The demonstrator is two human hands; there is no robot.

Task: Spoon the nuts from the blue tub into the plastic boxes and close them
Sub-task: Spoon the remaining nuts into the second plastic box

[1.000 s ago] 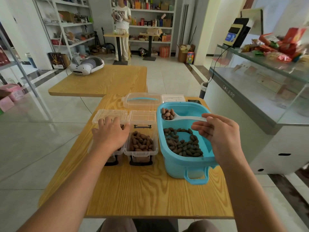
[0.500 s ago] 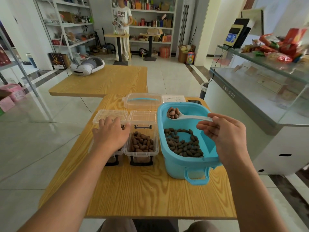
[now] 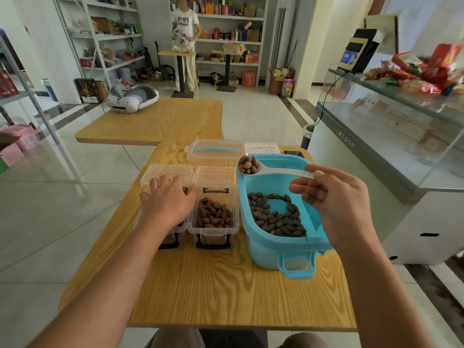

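**Loaded spoon heading for the boxes**

Head view: keep the spoon (image 3: 273,170) level and carry it toward nine o'clock over the open box (image 3: 213,215), then tip slowly. The right hand (image 3: 334,199) has a closed grip pinching the handle above the tub (image 3: 283,222); the left hand (image 3: 167,204) rests with loose fingers on the far-left box (image 3: 173,231).

Worktop (image 3: 200,285): wood-grain, centre of frame. Directly on it: blue tub (image 3: 266,249) at right, holding nuts; two clear boxes side by side left of the tub, right box (image 3: 213,229) with nuts, left box (image 3: 175,228) mostly hidden. Clear lid (image 3: 216,153) and paper sheet (image 3: 262,148) at the far edge.
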